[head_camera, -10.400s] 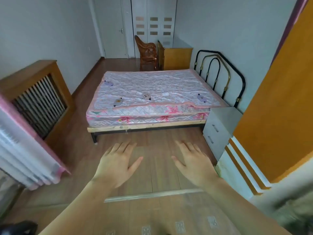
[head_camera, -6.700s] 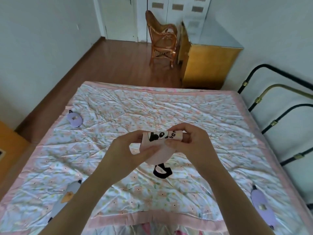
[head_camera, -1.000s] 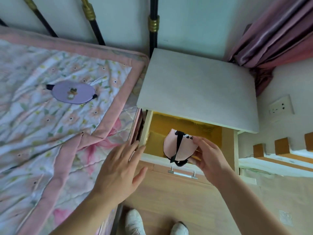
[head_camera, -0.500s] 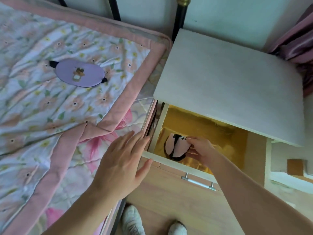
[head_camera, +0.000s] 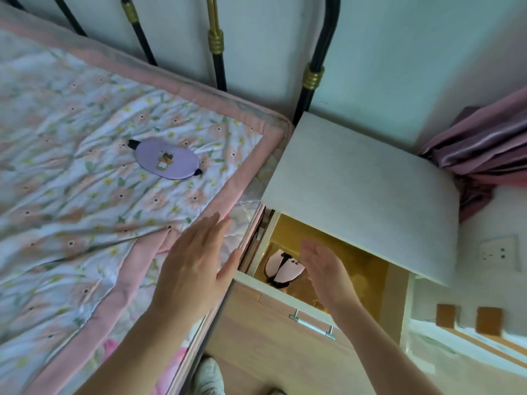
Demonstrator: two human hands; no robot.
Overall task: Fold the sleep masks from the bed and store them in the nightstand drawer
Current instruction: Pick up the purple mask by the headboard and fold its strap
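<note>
Lying folded in the open drawer (head_camera: 296, 305), the pink mask (head_camera: 283, 267) sits beneath 2 spread, empty hands (head_camera: 196, 266).

A bedroom: quilted bed (head_camera: 85, 195), nightstand (head_camera: 359, 189), curtain (head_camera: 484, 155).

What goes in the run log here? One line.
pink mask: in open drawer | purple mask: on bed | left hand, right hand: open, empty

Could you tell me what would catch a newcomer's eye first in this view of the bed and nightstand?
Probably the two open hands in the foreground: the left hand over the bed's edge, the right hand above the open nightstand drawer. In the drawer's yellow interior lies a folded pink sleep mask with a black strap. A purple sleep mask lies unfolded on the floral quilt.
</note>
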